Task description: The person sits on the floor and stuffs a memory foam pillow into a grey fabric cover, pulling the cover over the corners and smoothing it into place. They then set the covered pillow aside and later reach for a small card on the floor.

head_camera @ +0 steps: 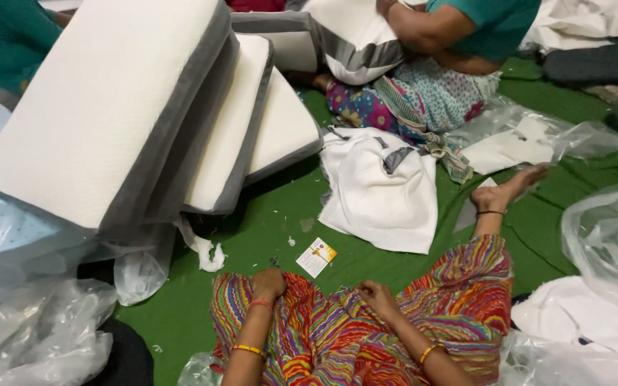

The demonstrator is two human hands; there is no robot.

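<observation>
Hands (270, 282) (377, 294) rest on striped trousers (459, 300).

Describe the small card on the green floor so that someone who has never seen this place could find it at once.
Start from the green floor covering in the middle, then go to the person's striped, many-coloured lap, where the left hand and right hand rest. Just beyond the hands lies the small card, flat and tilted. It alone is white with an orange corner; the folded white cover behind it is far larger.
</observation>
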